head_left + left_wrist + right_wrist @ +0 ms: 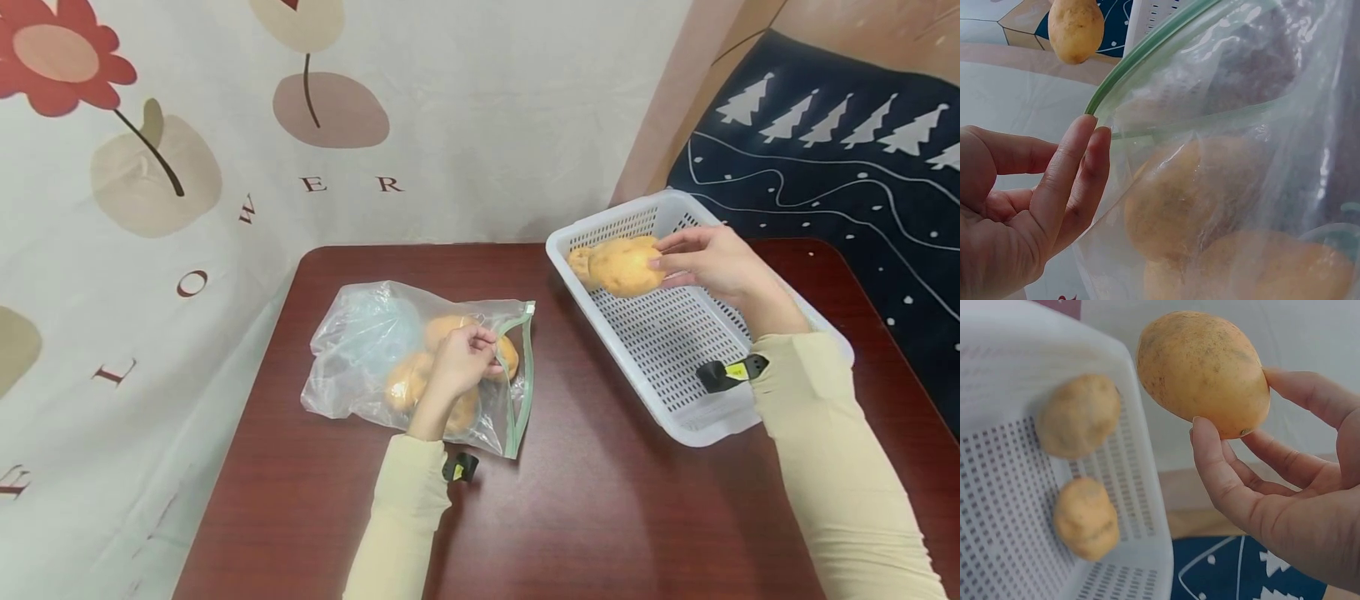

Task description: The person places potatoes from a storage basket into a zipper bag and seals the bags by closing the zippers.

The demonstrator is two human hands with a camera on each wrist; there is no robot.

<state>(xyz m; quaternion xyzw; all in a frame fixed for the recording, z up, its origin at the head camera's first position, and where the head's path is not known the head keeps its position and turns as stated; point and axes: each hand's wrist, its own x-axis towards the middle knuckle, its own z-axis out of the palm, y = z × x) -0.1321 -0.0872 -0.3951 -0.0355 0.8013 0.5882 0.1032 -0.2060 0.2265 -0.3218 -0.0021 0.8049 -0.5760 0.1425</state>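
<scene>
My right hand [716, 265] holds a yellow potato [1204, 372] between fingers and thumb, above the far end of a white plastic basket [622, 354]. Two more potatoes lie in that basket, one a smooth potato [1079, 415] and the other a knobbly potato [1087, 519]. On the left, a clear zip bag [360, 333] with a green zip edge lies on its side with several potatoes [408, 382] inside. At the bag's mouth my left hand [462, 360] pinches the rim near the green strip [1110, 84] with its fingertips.
Both bag and basket stand on a dark red table [570, 517], the basket on the right. A printed curtain [480, 125] hangs behind the table, and a dark blue cloth with white trees [810, 175] is at the back right.
</scene>
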